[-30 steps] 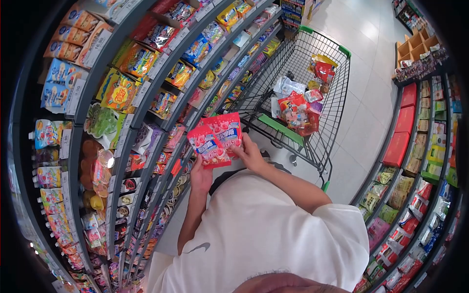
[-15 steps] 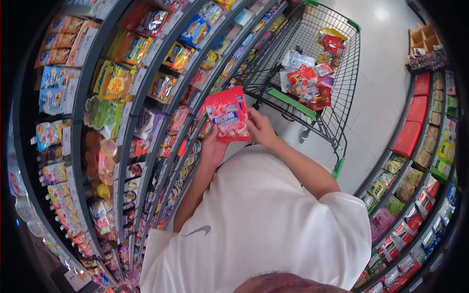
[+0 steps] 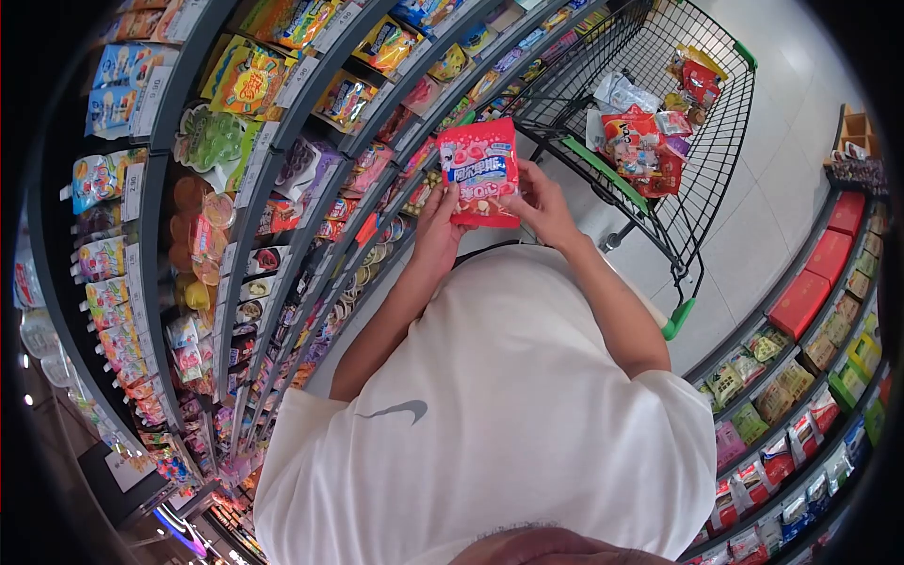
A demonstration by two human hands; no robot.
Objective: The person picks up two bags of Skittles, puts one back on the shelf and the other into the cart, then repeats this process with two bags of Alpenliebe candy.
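Both hands hold a red and pink candy bag (image 3: 478,160) upright in front of my body, its printed face with blue and white lettering turned toward me. My left hand (image 3: 440,221) grips the lower left edge, thumb on the front. On the lower right edge my right hand (image 3: 544,205) is closed, thumb across the front and fingers partly hidden behind. Just beyond the bag stands a shopping cart (image 3: 603,174) with a green handle, holding several snack packets (image 3: 640,141).
Shelves (image 3: 259,169) packed with sweets and price tags rise close on my left. Across the tiled aisle (image 3: 753,217), right-hand shelves carry red boxes (image 3: 800,301) and many snack packs. A wooden divided rack (image 3: 857,132) stands at the far right.
The candy bag has moved up and right in view and now faces me more squarely. My right hand has shifted on its edge. The cart and shelves have shifted with the head view.
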